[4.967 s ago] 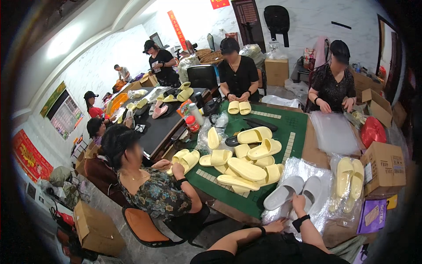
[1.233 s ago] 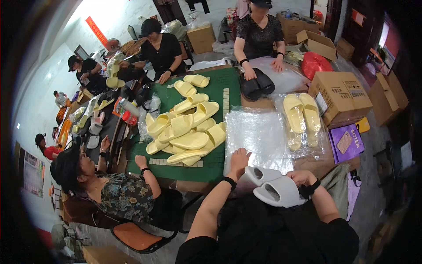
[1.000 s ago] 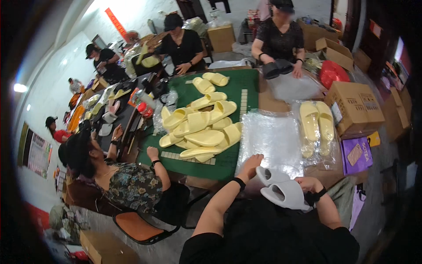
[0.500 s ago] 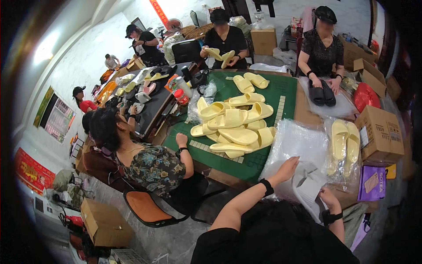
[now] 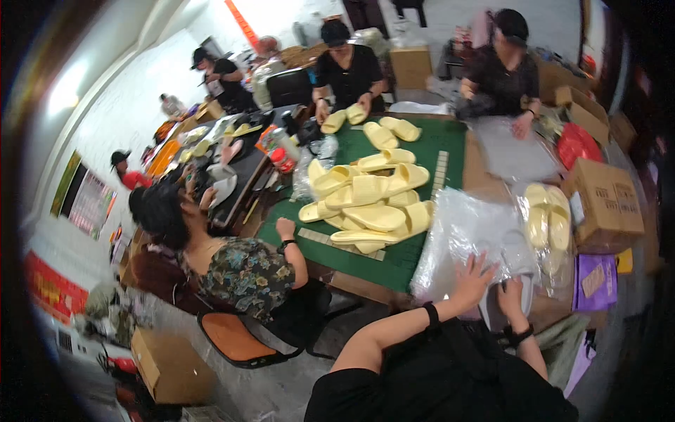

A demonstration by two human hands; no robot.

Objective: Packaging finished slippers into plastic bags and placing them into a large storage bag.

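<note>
A pair of pale grey slippers (image 5: 519, 266) lies at the near edge of the table, partly over a stack of clear plastic bags (image 5: 453, 225). My right hand (image 5: 510, 299) grips the slippers at their near end, fingers curled around them. My left hand (image 5: 475, 281) rests on the plastic beside them, its fingers spread. To the right of the grey pair, yellow slippers (image 5: 547, 218) lie on clear plastic.
A heap of yellow slippers (image 5: 369, 200) covers the middle of the green mat (image 5: 450, 141). A cardboard box (image 5: 605, 204) and a purple packet (image 5: 594, 281) stand at the right. Co-workers sit across and at left, near an orange-backed chair (image 5: 235, 337).
The grey slippers have gone from tilted in both hands to lying on the plastic. My left hand has let go and spread. Across the table, a co-worker has lifted the black slippers off their plastic.
</note>
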